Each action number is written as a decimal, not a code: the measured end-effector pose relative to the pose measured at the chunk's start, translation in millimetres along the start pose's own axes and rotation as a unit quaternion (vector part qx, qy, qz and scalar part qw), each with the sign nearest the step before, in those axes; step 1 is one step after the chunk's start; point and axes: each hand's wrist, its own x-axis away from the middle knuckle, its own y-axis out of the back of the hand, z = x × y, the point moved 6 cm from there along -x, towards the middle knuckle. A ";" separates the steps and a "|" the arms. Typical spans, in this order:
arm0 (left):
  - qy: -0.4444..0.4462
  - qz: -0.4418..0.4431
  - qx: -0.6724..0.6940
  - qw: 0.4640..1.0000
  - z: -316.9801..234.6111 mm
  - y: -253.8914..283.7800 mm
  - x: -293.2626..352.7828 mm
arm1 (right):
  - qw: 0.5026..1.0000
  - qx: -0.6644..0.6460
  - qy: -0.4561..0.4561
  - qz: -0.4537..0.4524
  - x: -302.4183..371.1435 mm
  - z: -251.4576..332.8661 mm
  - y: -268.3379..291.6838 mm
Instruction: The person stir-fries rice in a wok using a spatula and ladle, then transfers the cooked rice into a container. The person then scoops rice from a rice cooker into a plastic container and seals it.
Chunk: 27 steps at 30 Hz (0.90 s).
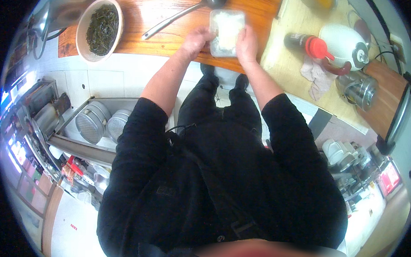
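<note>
A clear rectangular plastic container [223,52] with white contents sits near the front edge of the wooden table [167,48]. My right hand [247,45] grips its right side, thumb along the rim. On the opposite side, my left hand [198,42] is closed with its fingertips at the container's left edge. What the white contents are, I cannot make out. Just beyond lies a ladle [180,19] with a long metal handle and a dark bowl, touched by neither hand.
To the left stands a pale bowl [81,45] of dark green strips, like seaweed. On the pale right-hand counter [280,58] are a red-capped bottle [314,45], a white kettle [340,40], a cloth [313,75] and a metal canister [357,90]. Round perforated metal pans [90,124] rest on a lower left shelf.
</note>
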 end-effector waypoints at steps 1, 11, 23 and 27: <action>-0.004 -0.003 -0.026 1.000 -5.1 1.5 -0.3 | 1.000 -0.014 -0.009 0.001 -1.6 -0.4 1.0; -0.109 -0.061 -0.148 0.981 -38.7 19.7 -54.9 | 1.000 -0.014 0.002 0.019 -15.7 -1.9 1.7; -0.063 -0.002 -0.238 0.969 -19.5 6.7 -17.1 | 0.997 -0.065 -0.003 -0.044 -13.1 0.2 3.4; -0.061 -0.019 -0.124 0.990 2.7 2.6 11.0 | 0.998 -0.056 -0.035 -0.015 -13.8 -4.4 1.1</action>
